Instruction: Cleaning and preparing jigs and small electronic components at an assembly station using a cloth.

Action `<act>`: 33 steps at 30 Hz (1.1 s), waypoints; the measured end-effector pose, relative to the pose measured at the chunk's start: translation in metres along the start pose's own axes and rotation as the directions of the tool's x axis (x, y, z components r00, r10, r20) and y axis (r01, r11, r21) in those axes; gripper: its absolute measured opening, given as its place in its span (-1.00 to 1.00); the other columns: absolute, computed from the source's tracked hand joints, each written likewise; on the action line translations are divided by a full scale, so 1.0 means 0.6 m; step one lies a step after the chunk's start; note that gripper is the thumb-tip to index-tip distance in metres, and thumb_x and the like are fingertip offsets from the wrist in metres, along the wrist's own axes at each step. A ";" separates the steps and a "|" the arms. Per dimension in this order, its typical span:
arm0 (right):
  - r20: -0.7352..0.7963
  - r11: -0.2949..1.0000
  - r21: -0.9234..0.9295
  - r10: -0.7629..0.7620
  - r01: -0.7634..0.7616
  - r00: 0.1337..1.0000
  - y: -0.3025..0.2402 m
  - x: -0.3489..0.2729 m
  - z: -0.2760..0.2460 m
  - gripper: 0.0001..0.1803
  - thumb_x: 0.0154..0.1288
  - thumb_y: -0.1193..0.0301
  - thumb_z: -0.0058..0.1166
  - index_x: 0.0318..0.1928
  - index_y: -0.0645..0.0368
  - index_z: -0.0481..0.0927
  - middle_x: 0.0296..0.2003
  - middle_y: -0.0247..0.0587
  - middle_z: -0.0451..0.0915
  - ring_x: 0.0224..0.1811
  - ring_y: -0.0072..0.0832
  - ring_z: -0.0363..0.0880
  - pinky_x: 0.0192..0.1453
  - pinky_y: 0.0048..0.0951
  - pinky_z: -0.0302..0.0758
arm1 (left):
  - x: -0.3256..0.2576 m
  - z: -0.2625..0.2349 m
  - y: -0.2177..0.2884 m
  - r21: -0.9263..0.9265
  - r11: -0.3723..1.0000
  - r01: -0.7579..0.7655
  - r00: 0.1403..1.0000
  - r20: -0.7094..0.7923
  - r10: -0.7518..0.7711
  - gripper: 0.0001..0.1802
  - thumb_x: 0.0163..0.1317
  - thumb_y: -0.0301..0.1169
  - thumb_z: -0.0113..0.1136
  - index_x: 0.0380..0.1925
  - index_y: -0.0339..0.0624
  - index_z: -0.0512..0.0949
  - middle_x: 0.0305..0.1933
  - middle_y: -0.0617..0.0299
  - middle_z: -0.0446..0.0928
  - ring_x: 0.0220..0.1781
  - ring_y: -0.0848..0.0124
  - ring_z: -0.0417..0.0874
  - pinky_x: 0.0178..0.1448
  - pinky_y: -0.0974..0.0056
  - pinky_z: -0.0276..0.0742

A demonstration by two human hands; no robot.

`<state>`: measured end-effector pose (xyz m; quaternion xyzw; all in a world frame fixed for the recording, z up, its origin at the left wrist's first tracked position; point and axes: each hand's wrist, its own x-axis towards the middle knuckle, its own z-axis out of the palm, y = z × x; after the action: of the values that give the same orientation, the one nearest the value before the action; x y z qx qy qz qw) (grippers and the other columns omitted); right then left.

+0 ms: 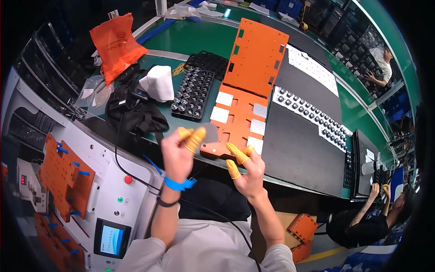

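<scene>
1. The long green table (157, 62) carried the work, within reach of both hands.
2. The flat orange two-part fixture (241, 113) lay open on it, its upper part away from the person, probably so that the recesses were accessible.
3. The black rectangular tray (186, 116) of round shiny parts stood left of the fixture, perhaps for easy picking.
4. The right hand (246, 167) had its yellow-covered fingers apart, near the fixture's front edge; contact I cannot tell.
5. The left hand (185, 146) pinched the thin grey plate (210, 133), seemingly by its edge to spare the surface.
</scene>
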<state>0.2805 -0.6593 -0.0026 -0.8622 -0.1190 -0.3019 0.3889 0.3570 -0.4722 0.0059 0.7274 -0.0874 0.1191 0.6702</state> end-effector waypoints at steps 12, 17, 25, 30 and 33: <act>-0.042 0.998 0.042 0.045 -0.043 0.998 0.029 -0.031 -0.024 -0.62 0.09 0.50 0.39 -0.02 0.24 0.74 -0.40 -0.17 0.52 -0.42 -0.29 0.51 -0.34 -0.33 0.43 | 0.099 0.006 -0.047 0.487 0.870 0.071 0.884 0.373 -0.281 -0.61 0.18 -0.20 0.48 -0.40 -0.42 0.72 -0.64 -0.09 0.52 -0.58 0.12 0.56 -0.40 0.14 0.43; 0.002 1.000 0.000 0.018 -0.018 1.000 0.026 0.004 -0.041 -0.67 0.09 0.52 0.38 -0.08 0.25 0.75 -0.44 -0.19 0.50 -0.50 -0.33 0.48 -0.42 -0.37 0.40 | 0.092 0.013 -0.051 0.506 0.861 0.050 0.878 0.389 -0.280 -0.59 0.19 -0.16 0.46 -0.45 -0.39 0.72 -0.64 -0.07 0.53 -0.58 0.11 0.59 -0.39 0.13 0.46; -0.193 0.945 -0.320 -0.139 0.072 0.971 0.150 0.267 -0.046 -0.30 0.36 0.44 0.24 0.44 0.31 0.29 0.35 0.12 0.37 0.40 -0.05 0.36 0.48 -0.19 0.25 | 0.076 0.007 -0.072 0.388 0.892 0.230 0.839 0.386 -0.384 -0.61 0.29 -0.21 0.37 -0.50 -0.39 0.68 -0.64 0.10 0.62 -0.55 0.40 0.74 -0.44 0.25 0.57; -0.041 0.775 0.409 0.542 -0.481 0.839 0.394 0.372 -0.067 -0.37 0.46 0.17 0.19 0.36 0.26 0.38 0.07 -0.13 0.61 -0.18 -0.46 0.56 -0.14 -0.42 0.46 | 0.068 0.027 -0.048 0.541 0.830 0.137 0.903 0.277 -0.329 -0.55 0.17 -0.01 0.43 -0.59 -0.19 0.72 -0.61 0.12 0.66 -0.46 0.16 0.73 -0.24 0.11 0.60; 0.054 0.593 0.558 0.672 -0.580 0.739 0.409 0.380 -0.083 -0.62 0.52 0.17 0.07 0.17 0.13 0.56 -0.18 -0.36 0.64 -0.34 -0.65 0.58 -0.36 -0.56 0.46 | 0.058 0.022 -0.057 0.561 0.819 0.121 0.943 0.193 -0.272 -0.51 0.12 0.06 0.45 -0.64 -0.16 0.71 -0.60 0.11 0.65 -0.41 0.08 0.73 -0.21 0.08 0.60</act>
<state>0.5476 -0.8672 0.0158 -0.6742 0.1445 -0.1681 0.7045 0.4011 -0.4814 -0.0178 0.9010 -0.0626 -0.0295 0.4283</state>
